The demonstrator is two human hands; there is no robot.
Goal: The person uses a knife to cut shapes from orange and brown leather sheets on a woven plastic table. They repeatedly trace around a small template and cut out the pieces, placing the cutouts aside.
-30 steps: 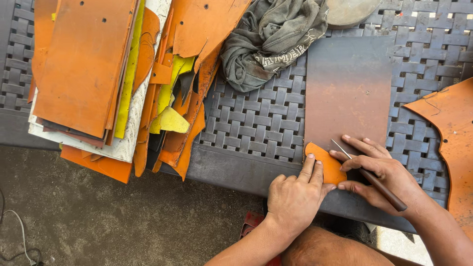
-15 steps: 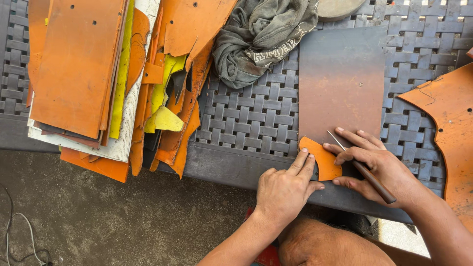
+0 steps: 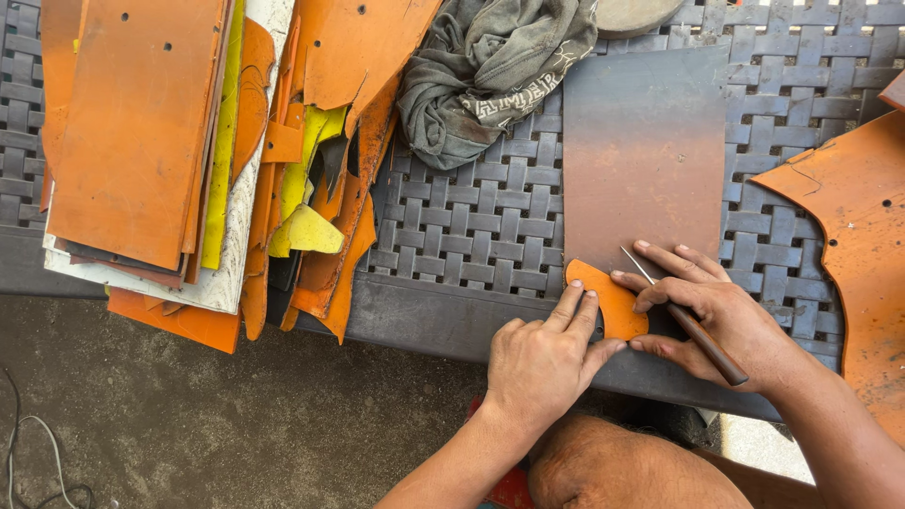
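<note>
A big grey woven table (image 3: pixel 471 217) filled most of the view, and its far side was cut off at the top. On its left end lay a tall stack of orange sheets (image 3: pixel 132 123), with yellow scraps (image 3: pixel 302 226) poking out between them. The stack hung over the near edge, and its top was cut off too. At the right edge lay another big orange sheet (image 3: pixel 848 226), only partly in view. A flat brown board (image 3: pixel 646 155) lay right of the middle, reaching to the near edge. Beside it, toward the far side, sat a crumpled grey cloth (image 3: pixel 490 66).

The small orange piece (image 3: pixel 608 297) lay on the board at the near edge of the table, between the two hands. The left hand (image 3: pixel 542 363) lay flat with its fingers stretched out, and the fingertips pressed down on the piece's left part. It hid some of that piece. The right hand (image 3: pixel 721 306) had its fingers curled around a thin tool with a brown handle (image 3: pixel 702 335). The metal tip pointed to the far side, just beside the piece. It was too small to tell if the tip touched the piece.
</note>
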